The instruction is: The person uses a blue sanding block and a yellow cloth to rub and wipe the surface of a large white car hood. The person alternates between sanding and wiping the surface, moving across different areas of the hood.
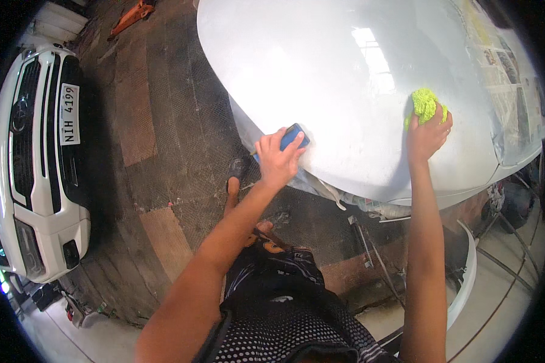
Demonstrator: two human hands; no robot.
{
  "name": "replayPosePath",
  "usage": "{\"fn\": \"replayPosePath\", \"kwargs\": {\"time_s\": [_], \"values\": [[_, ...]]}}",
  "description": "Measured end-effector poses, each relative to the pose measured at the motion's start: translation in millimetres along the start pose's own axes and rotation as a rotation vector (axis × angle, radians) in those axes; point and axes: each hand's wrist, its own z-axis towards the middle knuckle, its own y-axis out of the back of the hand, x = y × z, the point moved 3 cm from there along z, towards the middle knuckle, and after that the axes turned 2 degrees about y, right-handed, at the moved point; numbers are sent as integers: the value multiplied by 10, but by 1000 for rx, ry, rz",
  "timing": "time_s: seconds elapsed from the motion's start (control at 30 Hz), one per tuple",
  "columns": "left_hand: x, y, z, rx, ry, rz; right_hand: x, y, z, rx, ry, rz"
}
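A large white, glossy car hood spreads across the upper right, with light reflected in its surface. At its near left edge, my left hand is closed round a blue sanding block with a darker top. The block's underside is hidden. Farther right, my right hand grips a bunched yellow-green cloth against the panel. Part of the cloth sticks out beyond my fingers, and my palm is turned away from view.
Newspaper masking covers the area right of the hood. A white vehicle's front stands at the left. Worn textured mats lie on the floor. An orange metal tool is at the far left, and metal stand legs are at right.
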Motion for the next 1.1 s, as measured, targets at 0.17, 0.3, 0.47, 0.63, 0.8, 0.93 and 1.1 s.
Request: {"fn": "replayPosePath", "kwargs": {"time_s": [0.17,0.3,0.47,0.63,0.8,0.93,1.1], "values": [[1030,144,1491,-168,100,506,239,20,45,37,-11,59],[474,-264,1383,-75,178,453,208,10,71,29,3,39],[-311,-456,434,225,-549,-55,-1,54,-15,8,-5,-6],[609,-76,2173,-208,159,509,215,51,-1,43,-30,36],[-809,-891,755,42,-414,153,103,39,-20,35,-24,40],[-689,-920,1326,-34,-713,176,80,59,-13,66,-53,32],[2,-762,2803,-158,-36,499,253,16,17,46,-43,111]]}}
